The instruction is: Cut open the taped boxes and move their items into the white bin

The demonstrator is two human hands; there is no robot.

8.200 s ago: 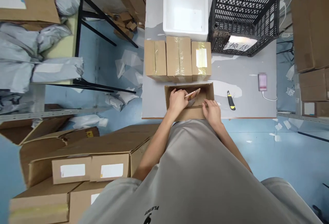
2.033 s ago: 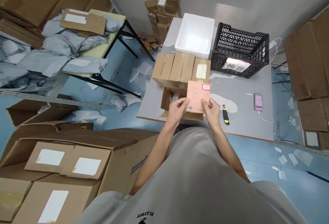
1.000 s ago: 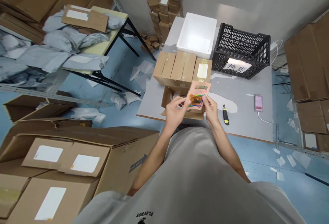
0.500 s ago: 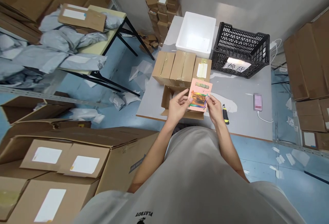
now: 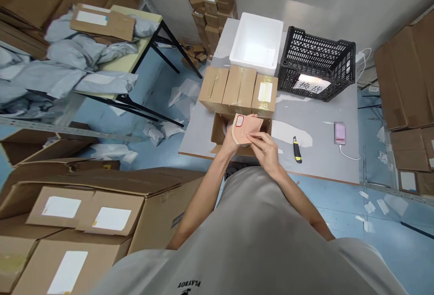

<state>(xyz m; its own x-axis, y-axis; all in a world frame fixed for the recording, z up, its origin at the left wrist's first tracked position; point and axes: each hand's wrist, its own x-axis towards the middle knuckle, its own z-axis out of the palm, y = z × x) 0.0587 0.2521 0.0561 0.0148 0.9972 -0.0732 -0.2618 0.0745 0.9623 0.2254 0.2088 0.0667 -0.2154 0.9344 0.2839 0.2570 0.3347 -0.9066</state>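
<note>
A pink booklet (image 5: 244, 130) with a small red-outlined label on the page that faces me is tilted in my hands above an opened cardboard box (image 5: 217, 131). My left hand (image 5: 230, 140) is wrapped around its left side and partly hidden behind it. On the right, the fingers of my right hand (image 5: 266, 149) pinch its lower right edge. The booklet covers most of the inside of the box. Right of my right hand a black and yellow utility knife (image 5: 297, 149) lies on the grey table (image 5: 327, 150).
Three taped boxes (image 5: 239, 88) stand behind the opened one. Farther back are a white foam bin (image 5: 257, 44) and a black plastic crate (image 5: 318, 62). A phone (image 5: 339, 133) on a cable lies at right. Large cartons (image 5: 169, 195) fill the left foreground.
The pink booklet has turned from its picture cover to a plainer page with a red-outlined label. It has moved slightly left, and my right hand has moved left and down with it.
</note>
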